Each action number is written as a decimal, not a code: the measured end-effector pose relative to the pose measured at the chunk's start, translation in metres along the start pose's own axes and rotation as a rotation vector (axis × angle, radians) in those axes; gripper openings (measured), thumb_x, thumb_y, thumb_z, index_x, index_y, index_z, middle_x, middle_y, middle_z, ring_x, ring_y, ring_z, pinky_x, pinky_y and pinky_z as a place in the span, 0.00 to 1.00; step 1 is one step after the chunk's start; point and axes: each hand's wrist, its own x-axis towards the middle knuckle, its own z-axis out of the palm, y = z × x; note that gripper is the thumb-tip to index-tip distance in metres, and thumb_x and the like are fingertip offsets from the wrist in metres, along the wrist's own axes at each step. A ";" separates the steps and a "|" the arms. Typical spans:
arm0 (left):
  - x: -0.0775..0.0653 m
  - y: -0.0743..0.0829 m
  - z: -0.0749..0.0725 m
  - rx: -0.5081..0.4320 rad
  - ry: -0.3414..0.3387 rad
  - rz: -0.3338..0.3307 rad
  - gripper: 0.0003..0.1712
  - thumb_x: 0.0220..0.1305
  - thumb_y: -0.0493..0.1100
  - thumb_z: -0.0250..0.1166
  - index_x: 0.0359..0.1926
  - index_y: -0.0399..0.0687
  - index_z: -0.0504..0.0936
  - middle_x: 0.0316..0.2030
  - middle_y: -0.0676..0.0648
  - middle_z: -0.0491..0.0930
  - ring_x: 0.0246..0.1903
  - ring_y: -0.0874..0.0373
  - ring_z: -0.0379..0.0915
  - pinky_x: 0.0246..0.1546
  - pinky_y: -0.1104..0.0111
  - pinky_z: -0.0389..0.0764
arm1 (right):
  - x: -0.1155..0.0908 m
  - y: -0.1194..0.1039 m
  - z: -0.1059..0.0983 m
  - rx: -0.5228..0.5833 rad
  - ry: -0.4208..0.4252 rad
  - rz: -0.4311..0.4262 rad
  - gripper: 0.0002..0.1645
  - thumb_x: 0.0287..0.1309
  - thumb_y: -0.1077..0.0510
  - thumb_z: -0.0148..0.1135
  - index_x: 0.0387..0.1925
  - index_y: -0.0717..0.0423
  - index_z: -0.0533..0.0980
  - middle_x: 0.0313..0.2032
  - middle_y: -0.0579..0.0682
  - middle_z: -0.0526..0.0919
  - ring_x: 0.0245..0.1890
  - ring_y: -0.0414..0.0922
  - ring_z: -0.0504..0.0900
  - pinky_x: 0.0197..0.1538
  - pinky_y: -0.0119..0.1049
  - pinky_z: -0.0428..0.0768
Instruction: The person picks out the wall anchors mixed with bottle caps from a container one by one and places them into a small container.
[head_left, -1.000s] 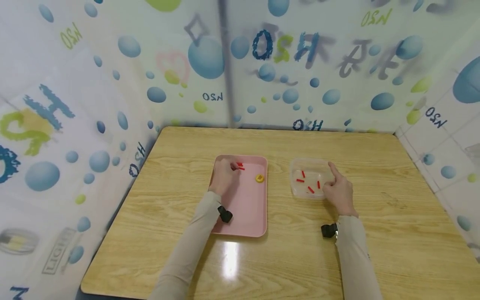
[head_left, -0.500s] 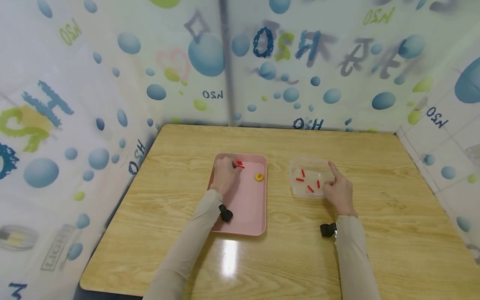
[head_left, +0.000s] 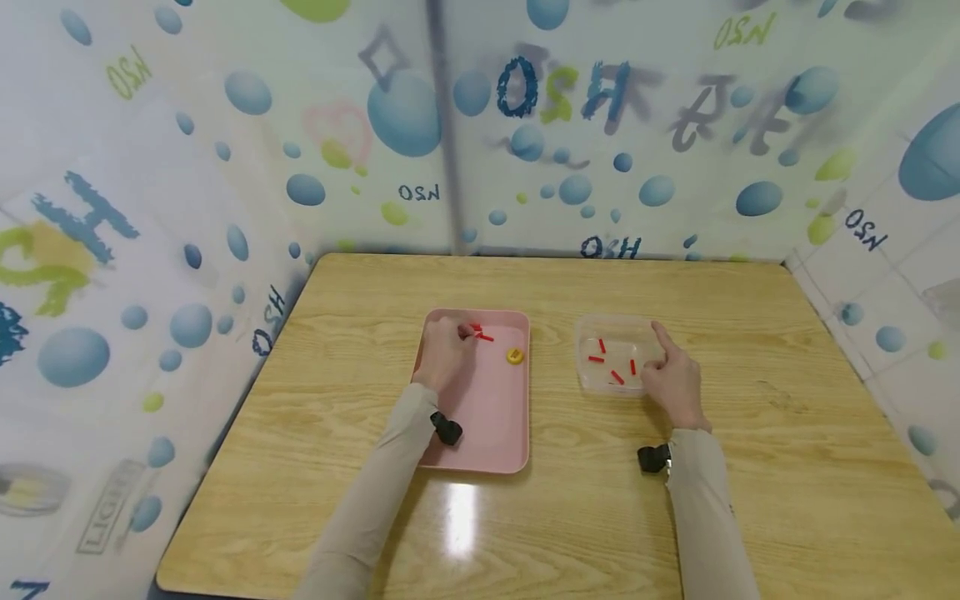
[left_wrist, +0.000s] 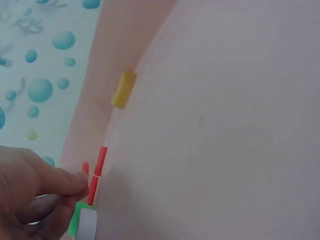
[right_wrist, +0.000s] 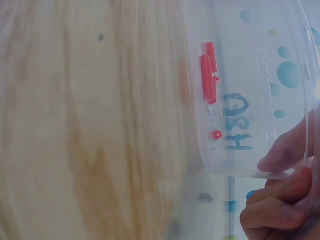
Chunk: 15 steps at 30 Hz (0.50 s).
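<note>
My left hand (head_left: pixel 444 348) is over the far left part of a pink tray (head_left: pixel 491 458). Its thumb and forefinger pinch a short red stick (left_wrist: pixel 85 168), partly hidden by the thumb. Two more red sticks (left_wrist: pixel 101 160) lie end to end beside the fingertips. A yellow disc (head_left: pixel 514 356) sits by the tray's right wall. To the right, my right hand (head_left: pixel 675 385) grips the rim of a clear plastic container (head_left: pixel 587 383), forefinger stretched along its edge, thumb inside. Several red sticks (head_left: pixel 617 377) lie scattered in that container.
Below the left fingertips lie a green piece (left_wrist: pixel 75 218) and a white piece (left_wrist: pixel 88 224), hidden from the head view. Tray and container stand on a wooden table (head_left: pixel 555 517). A patterned wall (head_left: pixel 540 208) rises behind its far edge.
One red stick in the tray has shifted slightly right, out from the others by my left fingertips. My right hand keeps its hold on the container. The head view has shifted a little.
</note>
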 end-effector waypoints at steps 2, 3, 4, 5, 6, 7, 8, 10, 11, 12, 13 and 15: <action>0.000 0.000 -0.001 -0.030 -0.015 0.008 0.06 0.64 0.32 0.69 0.39 0.42 0.90 0.37 0.47 0.89 0.37 0.53 0.83 0.44 0.61 0.84 | 0.000 -0.001 0.000 -0.004 0.003 -0.005 0.45 0.52 0.71 0.44 0.76 0.57 0.61 0.11 0.41 0.57 0.14 0.37 0.52 0.19 0.33 0.56; 0.000 0.000 -0.002 -0.044 -0.024 0.012 0.07 0.64 0.33 0.69 0.41 0.43 0.90 0.38 0.47 0.89 0.39 0.54 0.83 0.45 0.61 0.84 | 0.000 -0.001 0.000 -0.004 0.003 -0.006 0.45 0.52 0.71 0.44 0.76 0.57 0.61 0.11 0.41 0.57 0.14 0.37 0.52 0.19 0.33 0.56; 0.000 0.000 -0.002 -0.054 -0.033 0.018 0.07 0.65 0.33 0.68 0.42 0.43 0.90 0.39 0.47 0.89 0.40 0.54 0.83 0.46 0.61 0.84 | 0.000 -0.002 0.000 -0.002 0.004 -0.007 0.46 0.52 0.71 0.44 0.76 0.57 0.61 0.11 0.41 0.57 0.14 0.37 0.52 0.19 0.33 0.56; 0.000 0.000 -0.003 -0.067 -0.041 0.022 0.08 0.65 0.32 0.68 0.43 0.44 0.90 0.40 0.47 0.89 0.42 0.54 0.84 0.47 0.60 0.84 | 0.000 -0.002 0.000 -0.002 0.004 -0.009 0.45 0.52 0.71 0.44 0.76 0.57 0.61 0.11 0.41 0.57 0.14 0.37 0.52 0.20 0.33 0.56; 0.000 0.000 -0.003 -0.079 -0.049 0.025 0.09 0.65 0.32 0.67 0.44 0.44 0.90 0.41 0.47 0.89 0.43 0.54 0.84 0.48 0.60 0.84 | 0.000 -0.002 0.000 -0.002 0.003 -0.008 0.46 0.52 0.71 0.44 0.76 0.57 0.61 0.11 0.41 0.57 0.14 0.37 0.52 0.20 0.33 0.56; 0.000 0.000 -0.004 -0.091 -0.055 0.030 0.10 0.66 0.32 0.67 0.44 0.44 0.90 0.42 0.47 0.89 0.44 0.54 0.84 0.49 0.60 0.84 | 0.000 -0.003 -0.001 -0.002 0.001 -0.007 0.46 0.52 0.71 0.44 0.76 0.57 0.61 0.11 0.41 0.57 0.14 0.37 0.52 0.20 0.34 0.56; 0.000 0.000 -0.004 -0.100 -0.061 0.035 0.10 0.66 0.31 0.66 0.44 0.45 0.90 0.42 0.47 0.89 0.45 0.54 0.85 0.49 0.60 0.84 | -0.001 -0.003 -0.001 -0.002 0.000 -0.004 0.46 0.52 0.71 0.44 0.76 0.57 0.61 0.11 0.41 0.57 0.14 0.37 0.52 0.20 0.34 0.56; 0.000 0.000 -0.004 -0.114 -0.066 0.040 0.10 0.67 0.31 0.66 0.43 0.45 0.90 0.43 0.47 0.89 0.45 0.54 0.85 0.50 0.60 0.84 | -0.001 -0.003 0.000 -0.003 0.000 0.003 0.46 0.52 0.71 0.44 0.77 0.56 0.60 0.11 0.41 0.57 0.14 0.38 0.51 0.20 0.34 0.56; 0.000 -0.001 -0.004 -0.123 -0.068 0.045 0.10 0.67 0.32 0.66 0.43 0.45 0.90 0.43 0.47 0.89 0.45 0.54 0.85 0.49 0.60 0.84 | -0.001 -0.003 0.000 -0.006 -0.001 0.005 0.46 0.52 0.70 0.44 0.77 0.56 0.60 0.11 0.41 0.57 0.14 0.38 0.52 0.21 0.34 0.56; 0.001 -0.001 -0.004 -0.134 -0.071 0.044 0.09 0.67 0.32 0.66 0.43 0.45 0.90 0.43 0.46 0.89 0.44 0.54 0.85 0.49 0.60 0.84 | -0.001 -0.003 0.000 -0.012 0.000 0.008 0.46 0.52 0.70 0.44 0.77 0.56 0.60 0.11 0.41 0.57 0.15 0.38 0.52 0.21 0.34 0.57; 0.001 -0.001 -0.004 -0.144 -0.074 0.042 0.09 0.67 0.32 0.66 0.43 0.45 0.90 0.42 0.46 0.89 0.44 0.54 0.85 0.48 0.60 0.84 | -0.001 -0.003 0.000 -0.015 -0.001 0.009 0.46 0.52 0.70 0.44 0.77 0.55 0.60 0.11 0.41 0.57 0.15 0.38 0.52 0.21 0.34 0.57; 0.001 -0.001 -0.004 -0.178 -0.076 0.037 0.09 0.67 0.33 0.66 0.44 0.44 0.90 0.43 0.46 0.89 0.44 0.54 0.85 0.48 0.60 0.84 | 0.000 -0.003 0.000 -0.013 -0.004 0.013 0.46 0.52 0.70 0.44 0.77 0.55 0.60 0.11 0.41 0.57 0.14 0.38 0.52 0.21 0.34 0.57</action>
